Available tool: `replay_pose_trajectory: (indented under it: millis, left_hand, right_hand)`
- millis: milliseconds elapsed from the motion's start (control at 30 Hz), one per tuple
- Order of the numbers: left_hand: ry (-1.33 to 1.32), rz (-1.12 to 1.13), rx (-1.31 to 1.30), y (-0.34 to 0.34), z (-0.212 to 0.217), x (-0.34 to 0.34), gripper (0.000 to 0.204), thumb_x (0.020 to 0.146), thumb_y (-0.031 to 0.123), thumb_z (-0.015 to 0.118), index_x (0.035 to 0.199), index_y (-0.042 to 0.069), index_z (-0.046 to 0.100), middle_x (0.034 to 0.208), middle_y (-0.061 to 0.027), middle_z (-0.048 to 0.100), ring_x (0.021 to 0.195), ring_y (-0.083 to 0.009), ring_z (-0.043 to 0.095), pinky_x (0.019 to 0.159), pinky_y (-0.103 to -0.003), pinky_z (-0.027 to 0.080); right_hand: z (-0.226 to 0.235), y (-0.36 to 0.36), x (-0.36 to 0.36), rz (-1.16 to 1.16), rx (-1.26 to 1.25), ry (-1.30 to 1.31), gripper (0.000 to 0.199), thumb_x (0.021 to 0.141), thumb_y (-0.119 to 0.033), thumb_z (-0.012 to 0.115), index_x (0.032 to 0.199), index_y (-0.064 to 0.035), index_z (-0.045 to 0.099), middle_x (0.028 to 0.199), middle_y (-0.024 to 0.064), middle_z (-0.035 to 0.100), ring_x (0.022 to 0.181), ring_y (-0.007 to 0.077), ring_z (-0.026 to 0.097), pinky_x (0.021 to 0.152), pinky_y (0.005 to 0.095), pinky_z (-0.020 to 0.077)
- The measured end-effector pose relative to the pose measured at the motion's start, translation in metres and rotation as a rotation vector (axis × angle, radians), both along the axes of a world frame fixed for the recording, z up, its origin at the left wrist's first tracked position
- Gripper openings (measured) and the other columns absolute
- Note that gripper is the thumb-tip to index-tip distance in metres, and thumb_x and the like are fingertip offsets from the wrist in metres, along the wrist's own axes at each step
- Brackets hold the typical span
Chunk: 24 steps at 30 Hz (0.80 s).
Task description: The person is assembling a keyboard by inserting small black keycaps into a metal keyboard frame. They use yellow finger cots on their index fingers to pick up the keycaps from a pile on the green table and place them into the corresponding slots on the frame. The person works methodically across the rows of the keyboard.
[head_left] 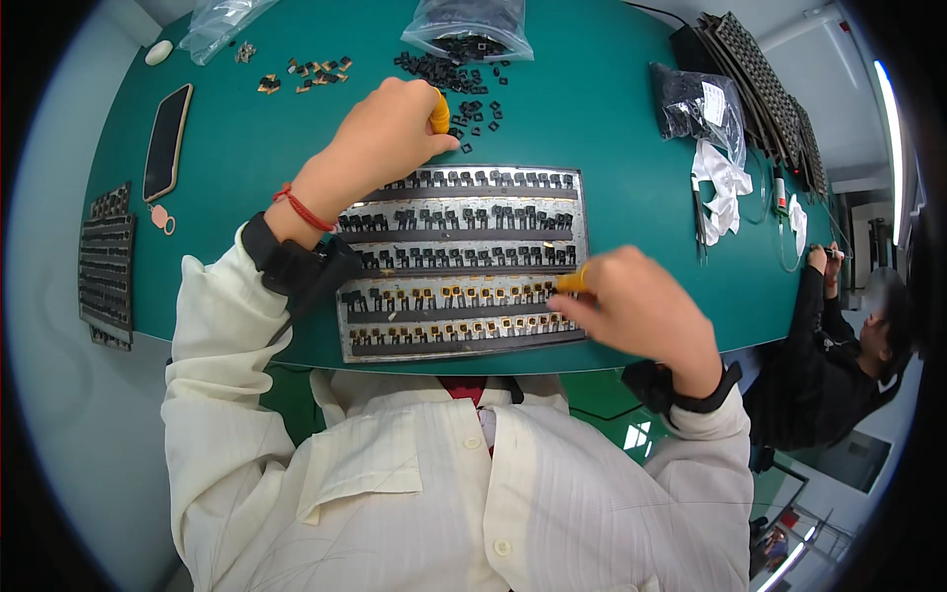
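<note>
A metal tray (464,357) on the green table holds several rows of small black square parts; many in the two nearest rows have golden faces. Beyond its far edge, my left hand (380,128) reaches over a loose pile of small black parts (434,71). Its fingers are curled, and what they hold, if anything, is hidden. My right hand (641,301) is at the right end of the tray's second-nearest row, thumb and index finger pinched close to a part there. Whatever is between them is too small to tell. Yellow finger cots cover fingertips on both hands.
Clear plastic bags (469,30) lie at the far edge. A phone (168,141) and another part-filled tray (107,266) are left. Right are a bagged batch (695,104), stacked dark trays (755,79), white tissue (723,192) and tweezers (699,219). A person (838,365) sits beyond.
</note>
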<state>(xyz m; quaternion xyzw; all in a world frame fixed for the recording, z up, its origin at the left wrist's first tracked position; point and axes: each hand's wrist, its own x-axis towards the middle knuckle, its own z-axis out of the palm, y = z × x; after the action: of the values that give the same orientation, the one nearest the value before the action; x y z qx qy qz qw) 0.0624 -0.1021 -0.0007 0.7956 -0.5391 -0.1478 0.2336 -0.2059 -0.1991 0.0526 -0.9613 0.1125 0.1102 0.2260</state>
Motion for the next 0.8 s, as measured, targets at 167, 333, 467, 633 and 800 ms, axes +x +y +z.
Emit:
replay_pose_trajectory:
  millis: [167, 333, 467, 633, 800]
  left_hand:
    - [-0.11, -0.033, 0.0, 0.006, 0.005, -0.004, 0.017, 0.079, 0.007, 0.073, 0.089, -0.006, 0.071, 0.077, -0.0187, 0.07, 0.07, -0.026, 0.069, 0.067, -0.033, 0.054]
    - [0.013, -0.027, 0.005, 0.022, 0.003, 0.011, 0.015, 0.079, 0.002, 0.072, 0.091, -0.007, 0.071, 0.078, -0.018, 0.07, 0.07, -0.0246, 0.069, 0.067, -0.033, 0.055]
    - [0.089, 0.087, 0.011, 0.029, 0.004, 0.019, 0.019, 0.078, 0.003, 0.074, 0.094, -0.007, 0.071, 0.078, -0.0175, 0.071, 0.07, -0.0226, 0.069, 0.066, -0.032, 0.054]
    - [0.03, 0.125, 0.051, 0.031, 0.011, 0.019, 0.021, 0.077, 0.008, 0.077, 0.091, -0.007, 0.073, 0.075, -0.0181, 0.071, 0.067, -0.0238, 0.069, 0.065, -0.033, 0.054]
    - [-0.12, 0.122, 0.019, 0.032, 0.003, 0.014, 0.019, 0.078, 0.009, 0.075, 0.089, -0.007, 0.073, 0.076, -0.019, 0.071, 0.066, -0.0276, 0.069, 0.064, -0.035, 0.055]
  right_hand:
    - [-0.009, -0.034, 0.073, -0.158, 0.169, -0.318, 0.024, 0.079, -0.015, 0.076, 0.085, 0.007, 0.072, 0.072, 0.0222, 0.068, 0.064, 0.0323, 0.068, 0.062, 0.0383, 0.054]
    - [-0.036, -0.04, 0.129, -0.249, 0.189, -0.23, 0.027, 0.075, -0.017, 0.08, 0.084, 0.0062, 0.072, 0.076, 0.0216, 0.07, 0.068, 0.0314, 0.07, 0.066, 0.0381, 0.0551]
    - [-0.048, -0.037, 0.14, -0.257, 0.2, -0.207, 0.025, 0.074, -0.016, 0.08, 0.082, 0.0057, 0.072, 0.075, 0.0229, 0.069, 0.07, 0.033, 0.07, 0.068, 0.039, 0.0553]
    - [-0.044, -0.038, 0.134, -0.239, 0.104, -0.247, 0.017, 0.077, -0.011, 0.076, 0.085, 0.004, 0.074, 0.078, 0.0237, 0.069, 0.074, 0.0346, 0.07, 0.071, 0.0396, 0.0557]
    - [-0.036, -0.049, 0.127, -0.266, 0.079, -0.285, 0.016, 0.079, -0.006, 0.072, 0.091, 0.004, 0.074, 0.084, 0.0231, 0.071, 0.078, 0.0341, 0.071, 0.073, 0.0389, 0.0562]
